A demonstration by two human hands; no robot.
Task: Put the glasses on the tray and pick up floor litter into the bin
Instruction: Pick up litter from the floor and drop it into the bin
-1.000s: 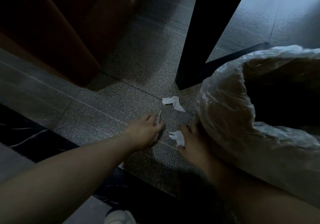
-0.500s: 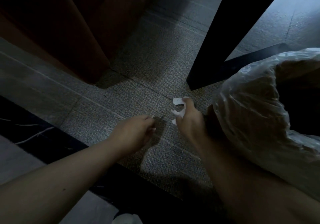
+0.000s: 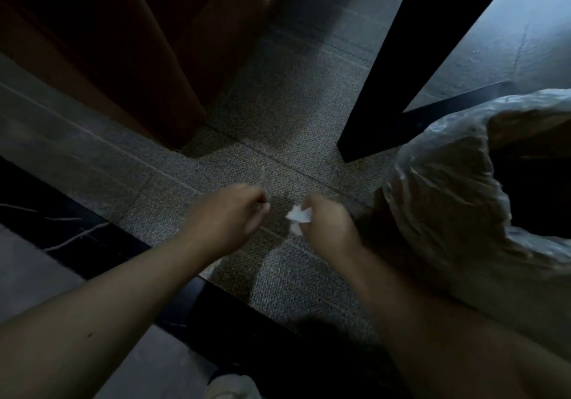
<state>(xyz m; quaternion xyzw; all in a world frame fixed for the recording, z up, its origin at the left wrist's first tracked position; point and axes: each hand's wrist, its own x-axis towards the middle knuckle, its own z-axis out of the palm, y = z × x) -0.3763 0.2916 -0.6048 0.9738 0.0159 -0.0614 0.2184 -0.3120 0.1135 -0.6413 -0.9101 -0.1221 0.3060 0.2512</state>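
Two bare hands hover low over grey carpet beside a plastic-lined bin. Just left of the bin, the right hand has its fingers curled tight around crumpled white tissue, which pokes out on the side away from the bin. Farther from the bin, the left hand is loosely fisted; whether it holds anything cannot be told. Beyond the bin stands a dark table leg.
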